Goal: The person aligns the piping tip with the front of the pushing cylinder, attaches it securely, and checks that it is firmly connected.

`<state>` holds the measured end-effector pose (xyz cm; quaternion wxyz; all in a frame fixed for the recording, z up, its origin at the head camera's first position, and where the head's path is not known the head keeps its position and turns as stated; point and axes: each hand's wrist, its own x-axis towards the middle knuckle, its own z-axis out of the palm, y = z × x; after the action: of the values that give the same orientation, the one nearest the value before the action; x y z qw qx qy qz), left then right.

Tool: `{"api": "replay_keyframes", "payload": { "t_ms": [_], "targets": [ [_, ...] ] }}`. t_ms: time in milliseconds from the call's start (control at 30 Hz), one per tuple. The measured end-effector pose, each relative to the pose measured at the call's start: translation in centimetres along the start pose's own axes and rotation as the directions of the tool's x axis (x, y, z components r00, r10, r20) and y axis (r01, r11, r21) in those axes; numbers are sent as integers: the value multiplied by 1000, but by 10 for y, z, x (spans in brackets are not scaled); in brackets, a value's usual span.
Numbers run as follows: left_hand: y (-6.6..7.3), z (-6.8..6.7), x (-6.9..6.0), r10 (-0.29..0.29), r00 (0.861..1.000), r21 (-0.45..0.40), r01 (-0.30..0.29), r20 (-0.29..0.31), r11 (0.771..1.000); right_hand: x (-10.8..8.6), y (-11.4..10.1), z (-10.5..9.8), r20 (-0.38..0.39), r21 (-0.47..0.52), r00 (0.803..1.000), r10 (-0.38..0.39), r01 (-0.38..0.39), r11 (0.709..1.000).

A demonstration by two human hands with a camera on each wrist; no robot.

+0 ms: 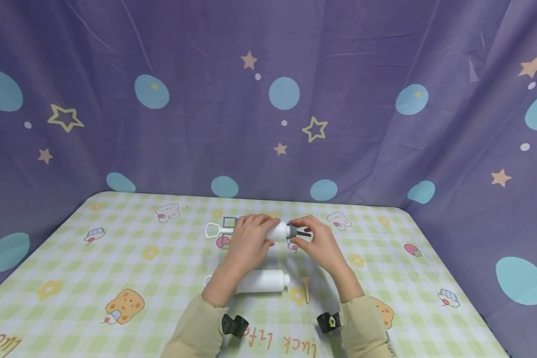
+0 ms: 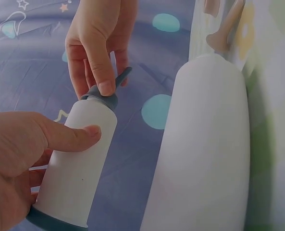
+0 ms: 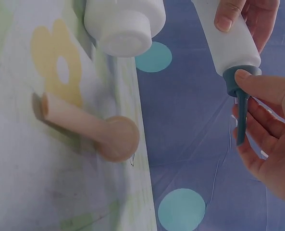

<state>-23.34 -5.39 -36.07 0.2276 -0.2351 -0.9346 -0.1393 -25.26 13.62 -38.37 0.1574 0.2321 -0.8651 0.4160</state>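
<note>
My left hand [image 1: 249,237] grips the white barrel [image 1: 278,231] of what looks like a hand pump, held level above the table. A white loop handle [image 1: 212,230] sticks out to its left. At the other end, my right hand [image 1: 320,246] pinches the blue-grey nozzle [image 3: 241,120] by its wide base, thumb on one side. The nozzle sits at the barrel's mouth; whether it is fully seated I cannot tell. Nearer to me lies a second white pump [image 1: 264,281], partly behind the left forearm. Beside its bare neck is a loose beige nozzle [image 1: 306,291].
A table with a green-and-white checked cloth [image 1: 170,278] carries these things. Behind it hangs a purple curtain [image 1: 215,89] with stars and blue dots. A grey square outline [image 1: 230,222] shows near the loop handle; I cannot tell whether it is a printed mark or a part.
</note>
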Motion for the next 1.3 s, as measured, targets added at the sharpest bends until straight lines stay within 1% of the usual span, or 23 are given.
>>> {"api": "replay_keyframes", "payload": {
  "t_ms": [133, 367, 600, 800, 1067, 1133, 1300],
  "targets": [
    [1, -1, 0, 4, 1000, -6, -4, -11, 1000, 1, 0, 0, -1, -5, 1000, -17, 17, 1000],
    [0, 0, 0, 7, 1000, -2, -7, 7, 1000, 0, -1, 0, 14, -17, 1000, -26, 26, 1000],
    [0, 0, 0, 18, 1000, 1, -18, 5, 1000, -2, -1, -2, 49, -13, 998, -24, 25, 1000],
    [-1, -1, 0, 29, 1000, 8, -29, -12, 1000, -1, 0, -4, 75, 42, 997, -15, 12, 999],
    [-3, 0, 0, 52, 998, 13, -52, -27, 999, -2, -1, -5, 114, 94, 993, 21, -32, 995],
    [-3, 0, 0, 61, 998, 14, -60, -33, 998, -2, -4, -5, 124, 99, 992, 31, -43, 994],
    [-3, 0, 0, 73, 996, 11, -72, -43, 997, -4, -26, -14, 152, 85, 987, 44, -58, 995]
  ]
}}
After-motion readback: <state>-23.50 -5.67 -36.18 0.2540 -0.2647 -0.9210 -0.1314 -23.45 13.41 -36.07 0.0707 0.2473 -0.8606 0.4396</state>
